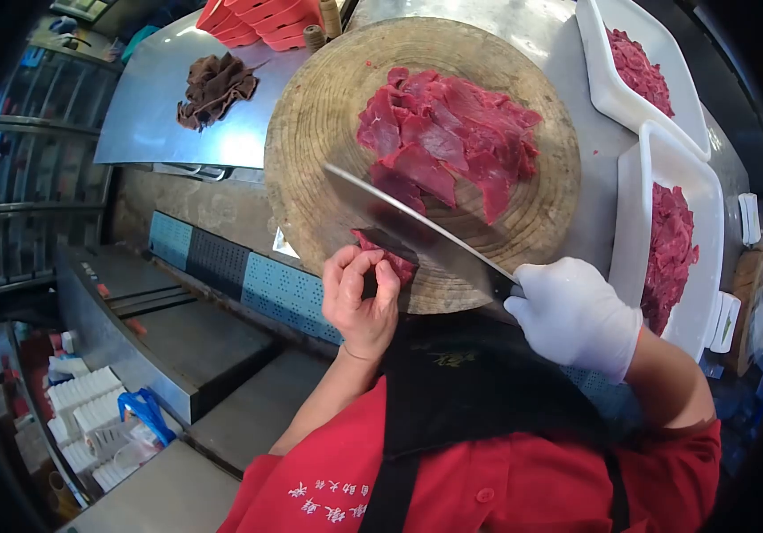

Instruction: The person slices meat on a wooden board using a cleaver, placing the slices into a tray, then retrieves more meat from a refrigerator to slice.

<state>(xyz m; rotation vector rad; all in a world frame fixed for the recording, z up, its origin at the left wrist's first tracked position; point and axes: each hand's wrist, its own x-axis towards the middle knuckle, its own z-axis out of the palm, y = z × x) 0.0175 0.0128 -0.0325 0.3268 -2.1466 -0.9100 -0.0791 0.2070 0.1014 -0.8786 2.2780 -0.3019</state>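
My right hand (pixel 575 313), in a white glove, grips the handle of a broad-bladed cleaver (pixel 430 231). The blade is tilted across the front of a round wooden chopping block (pixel 310 115), its tip pointing to the far left. My bare left hand (pixel 362 293) is at the block's near edge, its fingers curled on a small piece of raw red meat (pixel 396 261), partly hidden by the fingers and the blade. Beyond the blade lies a pile of thin meat slices (pixel 448 133) on the block.
Two white trays (pixel 630 209) of cut meat stand to the right of the block. On the steel table (pixel 141 98) at left lies a crumpled brown cloth (pixel 215 89). Stacked red containers (pixel 261 19) are at the back. Lower left is a shelf with white containers (pixel 88 400).
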